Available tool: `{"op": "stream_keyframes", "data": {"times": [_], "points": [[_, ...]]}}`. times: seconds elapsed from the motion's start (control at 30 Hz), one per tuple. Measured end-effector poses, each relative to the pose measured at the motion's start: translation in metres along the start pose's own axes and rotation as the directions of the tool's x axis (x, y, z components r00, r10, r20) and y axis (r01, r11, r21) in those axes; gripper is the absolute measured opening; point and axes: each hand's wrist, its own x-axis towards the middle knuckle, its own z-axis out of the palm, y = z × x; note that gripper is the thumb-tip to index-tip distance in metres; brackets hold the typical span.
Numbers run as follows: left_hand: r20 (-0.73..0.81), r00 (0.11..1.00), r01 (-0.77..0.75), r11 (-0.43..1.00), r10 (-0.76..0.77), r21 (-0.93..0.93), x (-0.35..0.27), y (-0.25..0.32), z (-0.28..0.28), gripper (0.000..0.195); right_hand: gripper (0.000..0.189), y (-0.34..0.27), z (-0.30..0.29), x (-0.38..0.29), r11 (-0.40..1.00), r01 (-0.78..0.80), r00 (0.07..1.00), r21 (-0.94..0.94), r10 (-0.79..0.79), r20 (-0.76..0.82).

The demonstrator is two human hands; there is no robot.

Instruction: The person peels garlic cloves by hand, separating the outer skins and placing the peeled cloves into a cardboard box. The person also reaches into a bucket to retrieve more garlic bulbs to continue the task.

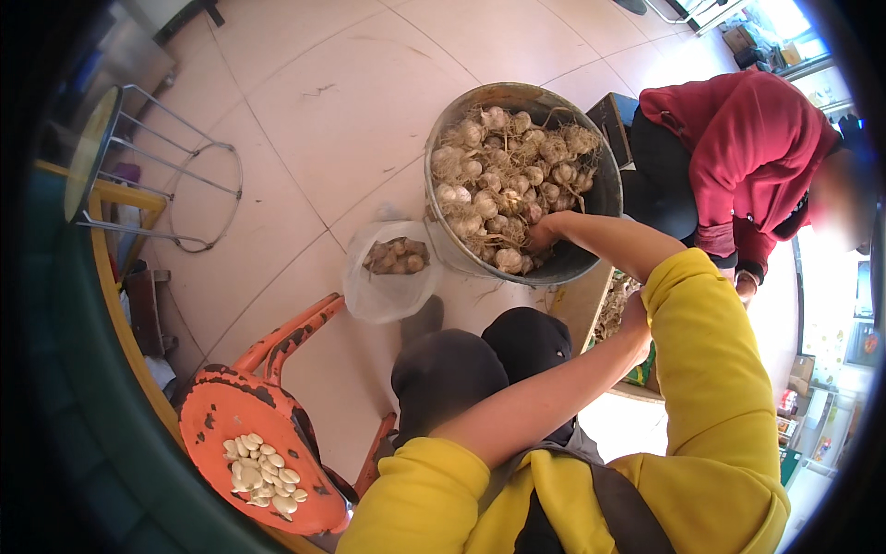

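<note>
My right hand (545, 233) reaches into a large round metal tub, its rim (609, 166) curving around many unpeeled garlic bulbs (488, 181) with dry roots. The fingers are among the bulbs at the near right side; whether they grip one is hidden. My left hand (634, 320) is beside my right sleeve at the elbow, over a box of dry garlic skins (612, 305); its fingers are mostly hidden. A white plastic bag (387, 298) holding brownish pieces stands on the floor left of the tub. Pale peeled garlic cloves (259, 474) lie on a worn orange stool (208, 415).
A person in a red jacket (740, 145) sits at the right, hands near the box. A round stool with metal legs (93, 152) stands at the left, by a yellow-edged green surface (62, 332). A dark box (612, 121) is behind the tub.
</note>
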Motion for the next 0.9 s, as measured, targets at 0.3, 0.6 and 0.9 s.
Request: {"op": "stream_keyframes", "data": {"times": [0.3,0.6,0.9], "points": [[-0.064,0.996,-0.037,0.943,0.062,0.33,-0.037,0.004,0.014,0.026,0.037,0.06,0.017,0.066,0.987,-0.145,0.978,-0.066,0.153,0.142],[-0.098,0.987,-0.068,0.88,0.129,0.471,-0.059,0.017,0.018,0.031,0.041,0.084,0.022,0.099,0.966,-0.237,0.92,-0.106,0.258,0.295],[-0.168,0.98,-0.04,0.932,0.107,0.36,-0.06,0.034,0.035,0.022,0.04,0.052,-0.009,0.054,0.943,-0.324,0.868,0.07,0.268,0.419]]}}
